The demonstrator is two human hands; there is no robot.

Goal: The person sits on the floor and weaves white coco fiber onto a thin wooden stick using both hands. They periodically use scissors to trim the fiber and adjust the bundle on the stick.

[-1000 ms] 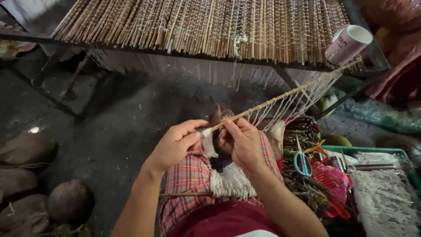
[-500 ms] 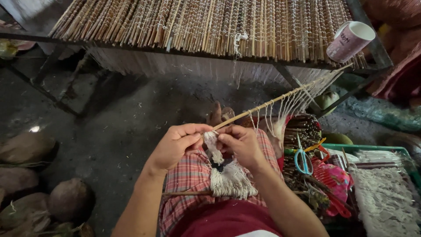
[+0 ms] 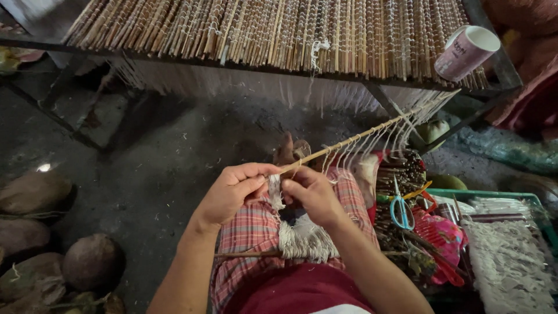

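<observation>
White thread (image 3: 275,196) sits pinched between fingers of left hand (image 3: 231,192) and right hand (image 3: 312,193).

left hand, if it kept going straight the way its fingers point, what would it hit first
The left hand points right, toward the other hand. It would probably first meet the white thread tuft pinched at the end of the thin stick, then the right hand just beyond it. Depth is hard to judge.

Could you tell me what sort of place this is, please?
Probably a small home weaving workshop: a woven stick mat on a frame, both hands tying white thread onto a stick, scissors nearby.
</observation>
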